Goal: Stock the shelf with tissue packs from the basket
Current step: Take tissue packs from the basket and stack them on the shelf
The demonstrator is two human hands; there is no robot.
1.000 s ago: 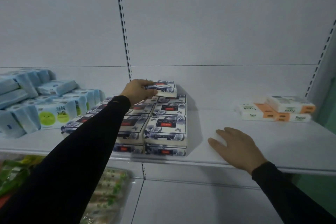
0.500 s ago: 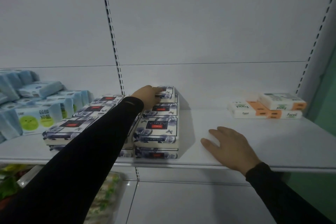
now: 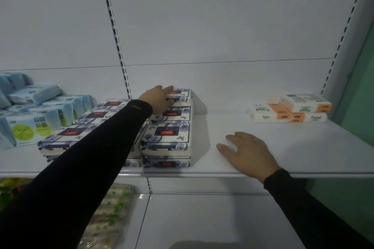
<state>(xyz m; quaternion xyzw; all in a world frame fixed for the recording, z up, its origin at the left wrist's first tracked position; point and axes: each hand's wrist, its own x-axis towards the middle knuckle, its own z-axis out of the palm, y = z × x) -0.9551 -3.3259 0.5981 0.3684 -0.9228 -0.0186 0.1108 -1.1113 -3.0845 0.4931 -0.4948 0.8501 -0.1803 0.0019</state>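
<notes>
Nearest, below the shelf (image 3: pixel 303 170) edge at the left, a clear-wrapped packet with green and pale contents (image 3: pixel 109 214) lies on a lower level, partly hidden by the left sleeve. On the near part of the white shelf, the right hand (image 3: pixel 249 153) lies palm down, fingers spread and relaxed, holding nothing. To its left, just beside it, stands a block of blue-and-white floral tissue packs (image 3: pixel 166 139) stacked in layers and running in rows from the front edge toward the back (the words "FACIAL TISSUE" show on the front pack's edge). The left arm in a black sleeve reaches over these rows. Farther back, the left hand (image 3: pixel 159 99) rests on the topmost rear tissue pack (image 3: pixel 181 97), fingers extended over its top and near side; whether they grip it or merely press on it cannot be told. At the far left sit light blue tissue packs (image 3: pixel 34 119) with green circles. At the far right, well apart from both hands, lie white-and-orange tissue packs (image 3: pixel 289 111) marked "Facial". The basket is out of view.
</notes>
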